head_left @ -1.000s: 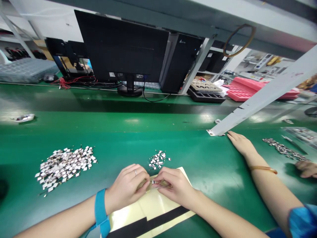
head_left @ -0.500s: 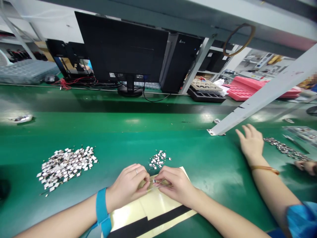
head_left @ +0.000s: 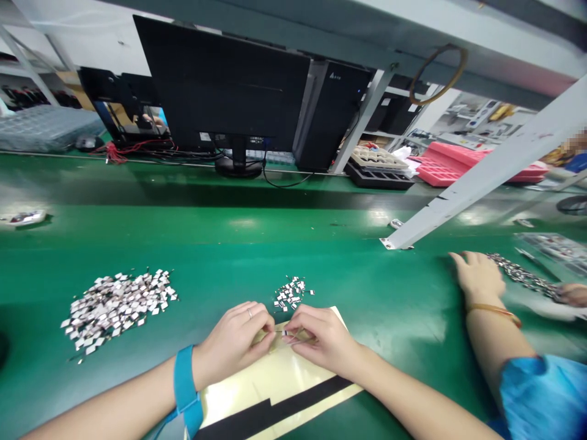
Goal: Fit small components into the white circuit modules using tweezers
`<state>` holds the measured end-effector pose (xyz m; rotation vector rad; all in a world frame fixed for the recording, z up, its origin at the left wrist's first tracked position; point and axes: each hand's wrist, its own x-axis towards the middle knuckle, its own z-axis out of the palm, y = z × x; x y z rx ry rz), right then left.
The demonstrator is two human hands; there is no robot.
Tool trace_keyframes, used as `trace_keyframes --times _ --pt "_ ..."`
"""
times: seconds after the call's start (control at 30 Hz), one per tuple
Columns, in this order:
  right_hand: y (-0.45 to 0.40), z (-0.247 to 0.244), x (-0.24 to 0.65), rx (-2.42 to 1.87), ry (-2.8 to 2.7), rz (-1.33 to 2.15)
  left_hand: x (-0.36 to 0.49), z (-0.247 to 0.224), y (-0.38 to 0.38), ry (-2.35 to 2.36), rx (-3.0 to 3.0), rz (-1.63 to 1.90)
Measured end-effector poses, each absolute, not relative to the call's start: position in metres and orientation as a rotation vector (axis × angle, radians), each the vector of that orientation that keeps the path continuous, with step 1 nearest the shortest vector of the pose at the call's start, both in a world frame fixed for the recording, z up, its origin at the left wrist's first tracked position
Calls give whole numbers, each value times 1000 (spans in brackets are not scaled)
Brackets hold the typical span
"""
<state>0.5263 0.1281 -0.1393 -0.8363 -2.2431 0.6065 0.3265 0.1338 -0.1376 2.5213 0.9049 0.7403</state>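
Observation:
My left hand (head_left: 233, 339), with a ring and a blue wrist strap (head_left: 184, 384), and my right hand (head_left: 321, 340) meet at their fingertips. Together they pinch a tiny white-and-dark chip (head_left: 285, 333) and a thin translucent strip, above the near edge of a cream sheet with a black band (head_left: 275, 391). A small pile of similar chips (head_left: 291, 293) lies just beyond my hands. A much larger pile (head_left: 117, 308) lies to the left.
A co-worker's hand with a bangle (head_left: 479, 278) rests near a line of chips (head_left: 520, 275) on the green bench (head_left: 367, 226). A grey diagonal strut (head_left: 472, 174) stands at right. A monitor (head_left: 220, 79), black trays (head_left: 378, 171) and pink trays (head_left: 458, 165) stand behind.
The co-worker's hand has shifted right, closer to the line of chips, and the blue sleeve shows more. My hands stay pinched together, with little visible movement.

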Motion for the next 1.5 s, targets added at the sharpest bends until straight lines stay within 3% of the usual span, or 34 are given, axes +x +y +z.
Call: trace_keyframes --times 1.5 --pt "126 -141 522 -763 -2239 684 327 -140 134 795 2550 811"
